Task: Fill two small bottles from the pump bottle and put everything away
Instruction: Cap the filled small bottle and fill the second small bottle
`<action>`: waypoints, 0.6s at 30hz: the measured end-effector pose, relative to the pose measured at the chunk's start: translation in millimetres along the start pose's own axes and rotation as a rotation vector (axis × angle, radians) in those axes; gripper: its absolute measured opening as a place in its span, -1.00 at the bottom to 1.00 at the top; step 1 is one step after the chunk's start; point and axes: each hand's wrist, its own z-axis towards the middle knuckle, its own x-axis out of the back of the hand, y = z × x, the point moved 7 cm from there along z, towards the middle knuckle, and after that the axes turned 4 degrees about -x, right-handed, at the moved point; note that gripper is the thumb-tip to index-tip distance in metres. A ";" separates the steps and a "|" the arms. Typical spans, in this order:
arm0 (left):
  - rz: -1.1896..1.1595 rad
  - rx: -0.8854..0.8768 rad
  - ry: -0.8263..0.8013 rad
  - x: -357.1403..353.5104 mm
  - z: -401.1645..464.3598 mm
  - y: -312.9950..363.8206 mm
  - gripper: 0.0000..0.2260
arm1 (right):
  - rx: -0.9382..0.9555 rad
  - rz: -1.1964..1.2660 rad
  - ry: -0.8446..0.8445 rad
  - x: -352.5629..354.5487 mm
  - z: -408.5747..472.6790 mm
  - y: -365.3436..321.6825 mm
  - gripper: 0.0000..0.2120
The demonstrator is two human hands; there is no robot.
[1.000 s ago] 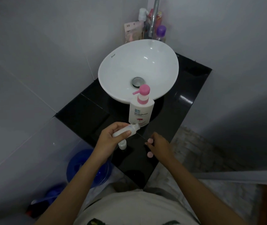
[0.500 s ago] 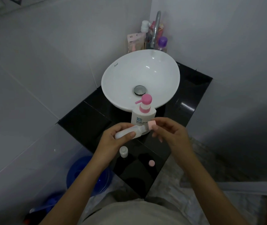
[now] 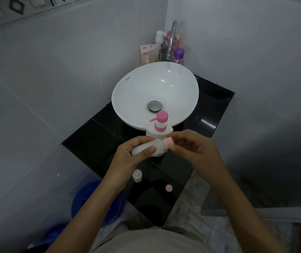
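Note:
My left hand [image 3: 133, 154] grips a small white bottle [image 3: 147, 147] held sideways above the black counter [image 3: 94, 143]. My right hand [image 3: 191, 148] pinches a pink cap [image 3: 168, 142] that sits on that bottle's neck. Right behind my hands stands the white pump bottle [image 3: 159, 128] with its pink pump head, partly hidden by the small bottle. A second small white bottle [image 3: 137, 175] stands upright and uncapped on the counter below my left hand. A loose pink cap [image 3: 168, 188] lies on the counter to its right.
A white basin [image 3: 127, 95] sits on the counter behind the pump bottle, with a chrome tap [image 3: 171, 39] and several toiletry bottles [image 3: 179, 54] in the corner. A blue bucket [image 3: 91, 201] stands on the floor at lower left. White tiled walls close in both sides.
My right hand picked one pink cap off the counter, brought it up and set it on the neck of the small bottle in my left hand. The view tilted up slightly.

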 end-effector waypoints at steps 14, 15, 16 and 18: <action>0.017 -0.006 0.020 -0.9 0.0 9.0 -0.62 | -0.037 -0.043 0.028 0.9 -2.4 3.4 -0.82; 0.021 0.000 0.014 -1.6 -0.5 8.8 -0.62 | -0.054 -0.077 0.073 0.7 -2.2 3.6 -0.79; 0.023 0.006 0.008 -2.2 -0.9 8.4 -0.62 | -0.071 -0.101 0.100 0.9 -2.2 4.4 -0.74; 0.023 0.014 0.007 -3.2 -1.6 8.2 -0.62 | -0.083 -0.064 0.073 0.8 -3.3 6.1 -0.74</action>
